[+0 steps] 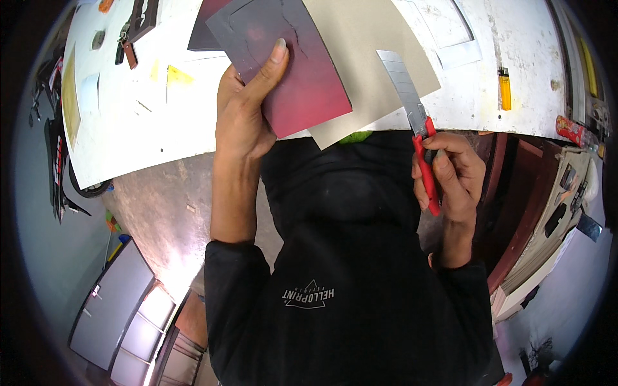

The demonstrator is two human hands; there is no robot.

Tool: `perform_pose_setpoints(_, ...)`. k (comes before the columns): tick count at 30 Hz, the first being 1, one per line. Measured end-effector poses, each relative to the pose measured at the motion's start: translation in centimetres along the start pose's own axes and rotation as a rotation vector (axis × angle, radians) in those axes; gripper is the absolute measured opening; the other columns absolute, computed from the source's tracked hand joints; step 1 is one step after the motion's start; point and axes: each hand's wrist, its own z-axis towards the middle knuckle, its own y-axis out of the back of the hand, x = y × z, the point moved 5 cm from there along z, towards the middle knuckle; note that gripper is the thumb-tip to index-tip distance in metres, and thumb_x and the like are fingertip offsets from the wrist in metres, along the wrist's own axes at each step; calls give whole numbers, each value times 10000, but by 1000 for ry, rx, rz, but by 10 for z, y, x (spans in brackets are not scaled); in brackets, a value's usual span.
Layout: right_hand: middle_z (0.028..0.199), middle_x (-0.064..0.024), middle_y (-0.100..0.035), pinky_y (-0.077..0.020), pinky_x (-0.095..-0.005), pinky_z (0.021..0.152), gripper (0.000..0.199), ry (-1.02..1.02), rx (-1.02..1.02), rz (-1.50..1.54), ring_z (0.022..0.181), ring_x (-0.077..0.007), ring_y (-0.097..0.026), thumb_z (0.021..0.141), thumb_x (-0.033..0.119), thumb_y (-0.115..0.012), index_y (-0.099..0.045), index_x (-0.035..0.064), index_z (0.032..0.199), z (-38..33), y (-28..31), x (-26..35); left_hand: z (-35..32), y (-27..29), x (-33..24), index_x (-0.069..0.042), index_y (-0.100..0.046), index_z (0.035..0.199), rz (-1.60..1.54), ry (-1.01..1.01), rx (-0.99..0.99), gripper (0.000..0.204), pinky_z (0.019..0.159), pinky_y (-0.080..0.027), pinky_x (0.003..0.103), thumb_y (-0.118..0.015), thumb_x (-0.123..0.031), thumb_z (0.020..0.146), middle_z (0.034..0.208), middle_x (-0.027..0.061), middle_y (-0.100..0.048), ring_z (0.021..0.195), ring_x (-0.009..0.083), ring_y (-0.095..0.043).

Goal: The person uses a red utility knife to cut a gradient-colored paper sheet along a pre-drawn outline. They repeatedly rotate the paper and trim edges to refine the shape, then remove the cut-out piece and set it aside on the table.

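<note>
My left hand (244,112) grips a flat rectangular panel or box (306,83) that fades from dark grey to crimson. Its thumb lies across the top face, while the other fingers are hidden underneath. Dark crack-like lines run over the grey part. In my right hand (458,168) is a red utility knife (426,172), held by the handle with its long segmented blade pointing up and away. The blade is apart from the panel, above a beige cardboard sheet (393,64) on the white table (199,122). Behind the panel, a second dark red piece (205,32) shows partly.
A yellow lighter (505,90) lies on the table's right side, with a red packet (575,130) at the right edge. Keys with a brown tag (131,55) and yellow scraps (179,76) are at the left. A thin white frame (460,55) rests beyond the cardboard.
</note>
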Motion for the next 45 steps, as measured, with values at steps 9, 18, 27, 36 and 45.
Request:
perform_pose_setpoints(9, 721, -154, -604, -376, -216, 384, 174, 57, 28, -98, 410, -77, -503, 921, 41, -616, -488, 9, 808, 3, 3, -6, -4, 0, 0, 51, -595, 1115, 81, -27, -36, 339, 780, -550, 301, -706, -169, 881, 1008, 147, -664, 861, 188, -668)
perform_pose_setpoints(18, 1074, -252, -639, -479, -218, 463, 90, -172, -66, -162, 599, -117, -598, 899, 9, -625, -545, -22, 874, 11, -3, -14, -6, -3, -2, 41, -612, 1092, 188, -114, -56, 316, 794, -536, 305, -722, -151, 867, 998, 131, -670, 858, 181, -659)
perform_pose_setpoints(27, 1056, -308, -628, -522, -271, 531, 113, -125, 77, 85, 621, -156, -618, 910, -37, -555, -459, -25, 969, 2, -4, -5, -6, -1, 1, 39, -619, 1087, 131, -98, -61, 317, 796, -537, 299, -733, -149, 857, 984, 123, -674, 851, 174, -660)
perform_pose_setpoints(36, 1051, -296, -645, -467, -197, 461, 494, 114, 122, -185, 557, -137, -617, 939, 334, -568, -451, -64, 1207, 18, 1, 15, -7, -3, -2, 47, -606, 1097, 144, -120, 13, 341, 794, -540, 302, -737, -153, 853, 985, 132, -673, 852, 178, -665)
perform_pose_setpoints(45, 892, -245, -646, -562, -342, 637, 1007, 470, 297, 104, 820, -331, -683, 639, 611, -804, -390, -65, 1260, 8, 0, 16, -5, -7, 3, 37, -598, 1107, 153, -54, 0, 335, 803, -526, 298, -735, -118, 843, 988, 120, -671, 868, 181, -658)
